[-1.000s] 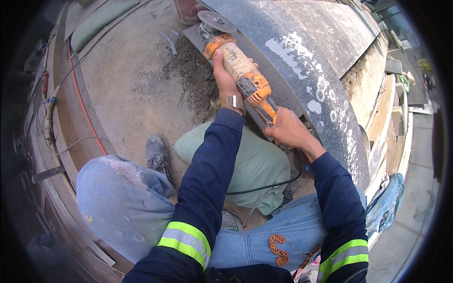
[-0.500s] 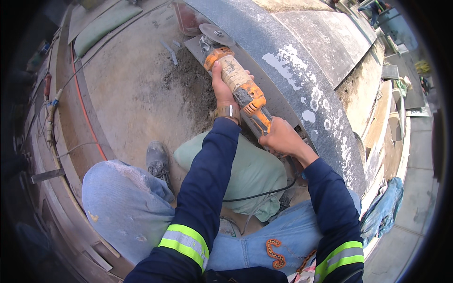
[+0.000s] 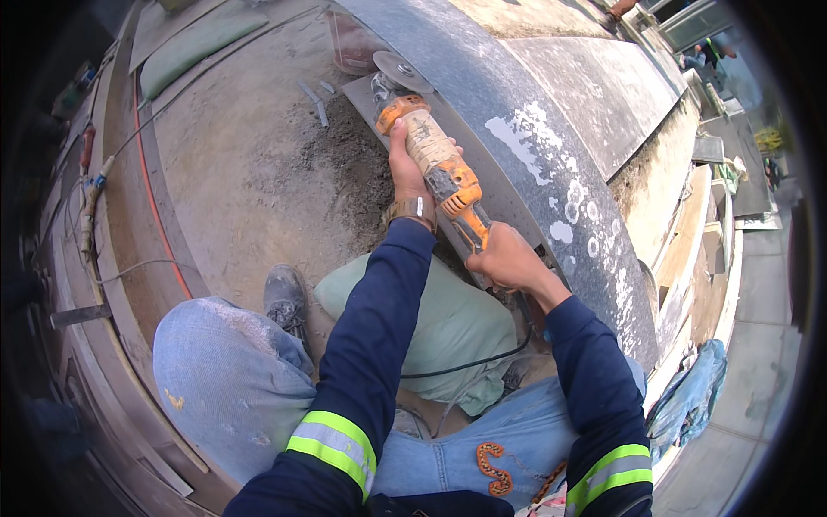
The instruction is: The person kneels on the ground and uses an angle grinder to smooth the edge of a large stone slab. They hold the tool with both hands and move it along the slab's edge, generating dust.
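Both my hands hold an orange angle grinder [image 3: 459,183] with tan tape wrapped round its body. My left hand [image 3: 408,164] is closed around the taped body, just behind the head. Around the rear handle my right hand [image 3: 506,256] is wrapped. The grinder's round disc [image 3: 402,72] lies at the edge of a curved grey stone slab [image 3: 508,95], beside a flat grey strip [image 3: 510,202]. Whether the disc touches the stone I cannot tell. A black cord [image 3: 469,368] runs from the handle across a pale green sack [image 3: 448,323] below my arms.
Grey dust and rubble [image 3: 353,155] lie left of the grinder, with thin metal-like strips [image 3: 315,103]. A reddish panel [image 3: 355,43] stands beyond the disc. An orange hose [image 3: 153,194] and joined cables [image 3: 93,198] run along the left. Blue plastic sheeting [image 3: 689,396] lies at right. Another person [image 3: 713,53] is far right.
The whole view has shifted slightly. My grip on the grinder stays the same, and the disc remains by the slab's edge. More of the person at far right shows.
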The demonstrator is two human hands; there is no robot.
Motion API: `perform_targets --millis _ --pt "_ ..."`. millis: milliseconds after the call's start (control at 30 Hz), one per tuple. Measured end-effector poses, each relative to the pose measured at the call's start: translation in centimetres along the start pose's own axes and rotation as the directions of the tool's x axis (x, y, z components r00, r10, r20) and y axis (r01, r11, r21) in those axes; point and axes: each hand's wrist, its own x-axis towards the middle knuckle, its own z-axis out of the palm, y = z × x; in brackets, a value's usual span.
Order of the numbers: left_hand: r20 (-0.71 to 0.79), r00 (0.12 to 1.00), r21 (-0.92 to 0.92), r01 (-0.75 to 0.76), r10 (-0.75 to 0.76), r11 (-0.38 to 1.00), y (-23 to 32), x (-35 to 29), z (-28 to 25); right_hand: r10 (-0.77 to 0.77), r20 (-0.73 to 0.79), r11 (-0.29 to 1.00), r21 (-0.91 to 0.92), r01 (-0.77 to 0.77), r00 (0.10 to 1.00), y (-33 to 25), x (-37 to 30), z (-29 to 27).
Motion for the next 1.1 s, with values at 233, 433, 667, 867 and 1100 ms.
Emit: perform_targets --millis 233,433,667,867,1100 --pt "0.012 1.000 -0.013 0.007 -0.007 1.000 0.4 0.5 0.3 -0.038 -0.038 0.999 -0.034 0.037 0.999 -0.2 0.5 -0.1" --pt "0.016 1.000 0.000 -0.009 0.009 1.000 0.8 1.1 0.1 0.010 0.009 1.000 -0.006 -0.009 1.000 -1.1 0.9 -0.3" --pt "0.030 0.999 -0.013 0.013 -0.013 1.000 1.2 2.0 -0.3 -0.023 -0.024 1.000 -0.018 0.022 0.999 -1.0 1.8 -0.1" --pt "0.043 0.999 -0.004 -0.001 0.001 1.000 1.2 2.3 -0.1 -0.042 -0.040 0.999 -0.011 0.042 0.998 -0.8 2.1 -0.2" --pt "0.015 1.000 -0.023 0.023 -0.022 0.999 1.1 2.3 -0.4 -0.001 0.004 1.000 0.030 0.000 1.000 -1.3 1.7 -0.1"
